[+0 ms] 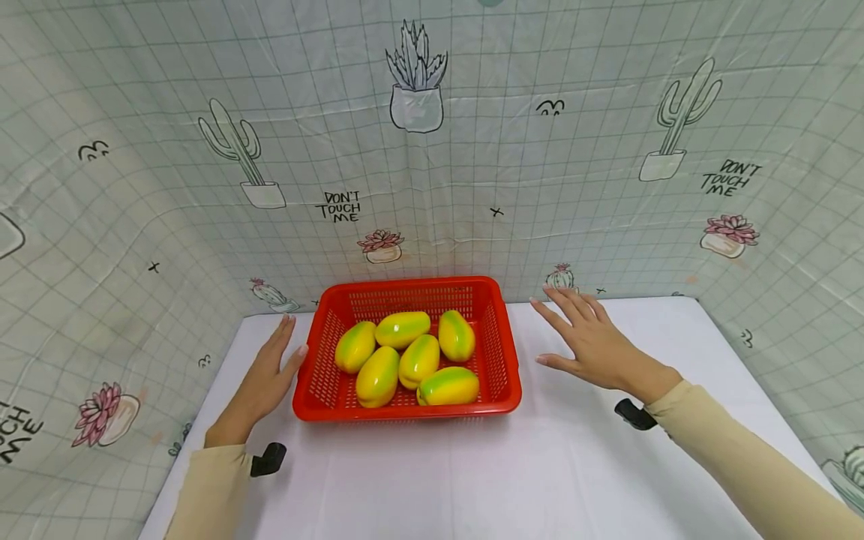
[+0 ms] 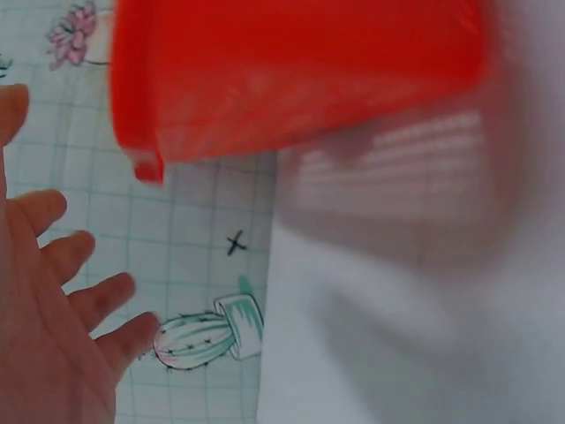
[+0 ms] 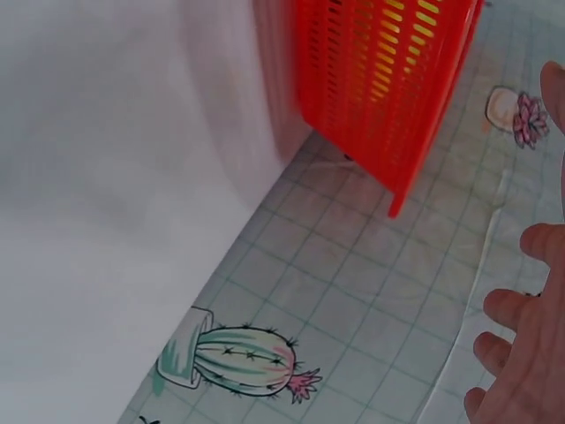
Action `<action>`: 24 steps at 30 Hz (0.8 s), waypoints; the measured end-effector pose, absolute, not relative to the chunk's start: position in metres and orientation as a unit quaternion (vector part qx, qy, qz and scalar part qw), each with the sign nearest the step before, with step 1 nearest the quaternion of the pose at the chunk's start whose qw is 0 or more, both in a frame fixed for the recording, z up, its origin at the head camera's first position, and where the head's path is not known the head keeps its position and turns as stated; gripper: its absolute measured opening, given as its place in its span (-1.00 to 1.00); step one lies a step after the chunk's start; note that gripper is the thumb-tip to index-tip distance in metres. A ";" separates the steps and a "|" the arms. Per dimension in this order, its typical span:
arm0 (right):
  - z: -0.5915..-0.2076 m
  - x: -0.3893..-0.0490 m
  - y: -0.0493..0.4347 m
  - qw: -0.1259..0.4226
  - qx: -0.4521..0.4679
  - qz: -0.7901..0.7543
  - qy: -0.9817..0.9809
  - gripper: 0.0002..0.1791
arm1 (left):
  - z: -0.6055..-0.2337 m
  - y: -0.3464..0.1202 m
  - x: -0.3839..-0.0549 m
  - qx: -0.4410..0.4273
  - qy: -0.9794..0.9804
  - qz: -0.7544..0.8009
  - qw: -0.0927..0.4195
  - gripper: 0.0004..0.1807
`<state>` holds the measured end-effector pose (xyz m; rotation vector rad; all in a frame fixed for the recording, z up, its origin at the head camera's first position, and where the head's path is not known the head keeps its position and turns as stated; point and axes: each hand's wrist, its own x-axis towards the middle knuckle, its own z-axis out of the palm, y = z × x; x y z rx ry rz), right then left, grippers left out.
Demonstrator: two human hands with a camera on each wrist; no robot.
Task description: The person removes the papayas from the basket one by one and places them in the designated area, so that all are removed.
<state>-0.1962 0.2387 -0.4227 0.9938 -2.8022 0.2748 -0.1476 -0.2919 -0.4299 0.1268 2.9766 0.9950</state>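
Observation:
A red perforated plastic basket (image 1: 408,412) stands on the white table. Inside lie several shiny yellow-green fruits (image 1: 418,361) that look like mangoes or small papayas. My left hand (image 1: 262,382) hovers just beside the basket's left side, fingers extended. In the left wrist view its thumb and fingers stand apart from the basket (image 2: 300,79). To the right of the basket, my right hand (image 1: 597,349) is held with fingers spread and nothing in it. The right wrist view shows a gap between that hand (image 3: 530,327) and the basket's side (image 3: 380,88).
A cloth backdrop (image 1: 466,165) with a grid and cactus drawings rises behind the white table (image 1: 432,480) and along both sides. The basket's far rim is close to the back cloth. Each wrist carries a small black camera.

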 end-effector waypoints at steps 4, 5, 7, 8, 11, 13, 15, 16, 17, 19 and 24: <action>-0.421 -0.198 0.231 0.077 0.340 0.088 -0.933 0.01 | -0.427 -0.289 -0.147 0.028 0.930 0.365 0.018 -0.19; -0.420 -0.198 0.229 0.076 0.342 0.088 -0.932 0.01 | -0.426 -0.288 -0.146 0.023 0.927 0.374 0.023 -0.18; -0.419 -0.199 0.226 0.075 0.347 0.087 -0.931 0.01 | -0.425 -0.287 -0.146 0.012 0.919 0.392 0.034 -0.18; -0.419 -0.199 0.224 0.074 0.349 0.087 -0.930 0.02 | -0.424 -0.286 -0.145 0.006 0.916 0.400 0.040 -0.18; -0.417 -0.200 0.220 0.072 0.357 0.083 -0.928 0.03 | -0.421 -0.285 -0.144 -0.011 0.903 0.426 0.060 -0.20; -0.416 -0.201 0.217 0.072 0.364 0.081 -0.925 0.04 | -0.420 -0.285 -0.144 -0.017 0.894 0.443 0.072 -0.22; -0.415 -0.202 0.214 0.071 0.370 0.078 -0.923 0.05 | -0.420 -0.285 -0.144 -0.017 0.883 0.462 0.079 -0.23; -0.414 -0.202 0.212 0.071 0.373 0.078 -0.922 0.05 | -0.420 -0.284 -0.144 -0.019 0.878 0.472 0.083 -0.24; -0.414 -0.202 0.211 0.070 0.376 0.075 -0.921 0.05 | -0.420 -0.284 -0.143 -0.019 0.874 0.478 0.084 -0.24; -0.413 -0.203 0.207 0.068 0.382 0.070 -0.919 0.05 | -0.420 -0.283 -0.144 -0.021 0.869 0.488 0.083 -0.25; -0.411 -0.206 0.199 0.066 0.396 0.054 -0.914 0.07 | -0.423 -0.280 -0.145 -0.046 0.863 0.497 0.073 -0.27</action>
